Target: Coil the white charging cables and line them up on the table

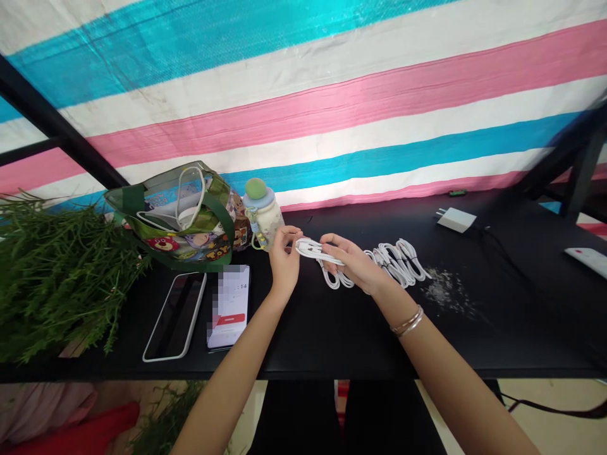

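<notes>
A white cable (313, 249), folded into a flat coil, is held above the black table between my two hands. My right hand (353, 262) grips the coil from the right, thumb and fingers closed around its strands. At the coil's left end, my left hand (285, 256) has its fingers bent and pinched at the cable; part of those fingers is hidden. Behind and beneath my right hand, more bundled white cables (401, 262) lie on the table, some with dark ties around them. One looped cable (336, 278) shows just below the held coil.
Left of my hands stand a bottle (263, 215) with a green-topped lid and a cartoon-print bag (190, 234). Two phones, one dark (174, 316) and one lit (232, 306), lie nearby. Green plants (61, 272) fill the far left. A white charger (456, 219) and pale crumbs (446, 291) are rightward.
</notes>
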`<state>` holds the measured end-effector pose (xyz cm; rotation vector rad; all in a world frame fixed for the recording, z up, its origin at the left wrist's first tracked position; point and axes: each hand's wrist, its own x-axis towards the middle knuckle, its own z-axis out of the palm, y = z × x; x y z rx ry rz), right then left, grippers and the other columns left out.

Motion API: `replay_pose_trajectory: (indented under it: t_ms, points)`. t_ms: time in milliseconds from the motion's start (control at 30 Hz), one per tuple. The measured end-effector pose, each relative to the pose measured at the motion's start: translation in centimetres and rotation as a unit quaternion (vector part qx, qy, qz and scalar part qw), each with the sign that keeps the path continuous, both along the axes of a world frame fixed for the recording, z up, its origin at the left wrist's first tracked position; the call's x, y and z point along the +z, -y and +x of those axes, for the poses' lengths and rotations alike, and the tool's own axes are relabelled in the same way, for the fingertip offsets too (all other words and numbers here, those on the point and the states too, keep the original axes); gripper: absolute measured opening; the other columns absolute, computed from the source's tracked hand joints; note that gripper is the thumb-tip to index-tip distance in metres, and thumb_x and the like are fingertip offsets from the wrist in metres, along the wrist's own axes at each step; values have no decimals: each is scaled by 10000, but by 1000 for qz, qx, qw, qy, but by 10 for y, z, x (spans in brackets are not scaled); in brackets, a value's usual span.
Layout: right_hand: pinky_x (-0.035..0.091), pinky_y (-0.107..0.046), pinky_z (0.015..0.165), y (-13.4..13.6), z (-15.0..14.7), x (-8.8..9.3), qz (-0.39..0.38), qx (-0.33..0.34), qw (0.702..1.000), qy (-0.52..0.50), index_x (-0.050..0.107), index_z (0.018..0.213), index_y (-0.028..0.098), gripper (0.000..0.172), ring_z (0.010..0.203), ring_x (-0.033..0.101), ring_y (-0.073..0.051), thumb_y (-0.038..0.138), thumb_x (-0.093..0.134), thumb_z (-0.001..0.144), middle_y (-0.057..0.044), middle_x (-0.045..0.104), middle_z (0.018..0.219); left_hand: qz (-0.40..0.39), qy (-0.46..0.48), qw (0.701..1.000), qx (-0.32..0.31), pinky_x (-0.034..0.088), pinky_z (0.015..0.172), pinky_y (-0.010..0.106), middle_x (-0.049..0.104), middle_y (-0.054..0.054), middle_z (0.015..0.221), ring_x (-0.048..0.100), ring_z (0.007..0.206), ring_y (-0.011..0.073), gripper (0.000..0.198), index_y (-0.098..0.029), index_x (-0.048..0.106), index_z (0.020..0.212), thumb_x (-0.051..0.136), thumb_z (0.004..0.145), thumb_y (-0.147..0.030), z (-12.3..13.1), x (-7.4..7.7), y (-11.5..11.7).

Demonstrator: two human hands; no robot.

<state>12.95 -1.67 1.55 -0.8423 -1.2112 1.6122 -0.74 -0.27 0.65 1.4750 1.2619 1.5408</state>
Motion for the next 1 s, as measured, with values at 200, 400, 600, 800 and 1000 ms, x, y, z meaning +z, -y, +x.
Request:
replay_pose_trajectory:
  t_ms: [200, 400, 600, 800, 1000]
  points:
    - [286, -202, 413, 6, 4, 3, 35, 133, 990, 10, 501, 728, 206, 402, 382, 397, -78, 562, 680, 675, 94, 470, 398, -16, -79, 996, -27, 456, 572, 221, 648, -21, 661, 660, 687, 132, 63, -199, 548, 734, 566, 794, -188, -1, 1, -3]
    - [314, -228, 424, 5, 9, 4, 43, 102, 993, -36, 496, 738, 220, 428, 340, 346, -70, 587, 698, 648, 110, 447, 401, 22, -320, 947, -6, 400, 528, 250, 631, -18, 647, 592, 723, 179, 133, -242, 583, 638, 685, 711, -199, -1, 2, 6]
    - [376, -242, 475, -7, 12, 0, 30, -109, 992, -51, 449, 675, 240, 456, 403, 364, -83, 583, 733, 582, 110, 378, 419, 81, -399, 912, 42, 363, 526, 268, 633, -4, 645, 555, 776, 215, 180, -249, 568, 622, 663, 741, -153, -6, -1, 3]
    - [385, -235, 456, -15, 12, -11, 7, -248, 967, -59, 441, 676, 239, 446, 412, 392, -79, 548, 737, 552, 109, 386, 436, 88, -468, 878, 57, 364, 558, 287, 613, 11, 663, 535, 788, 221, 175, -241, 539, 648, 638, 765, -157, -10, -9, 0]
    - [404, -216, 466, -13, 10, -12, -39, -277, 958, -69, 461, 697, 231, 427, 411, 437, -72, 489, 762, 540, 112, 442, 424, 47, -496, 864, 66, 433, 684, 323, 669, 36, 806, 550, 898, 243, 89, -226, 591, 810, 629, 769, -157, -8, -8, 2]
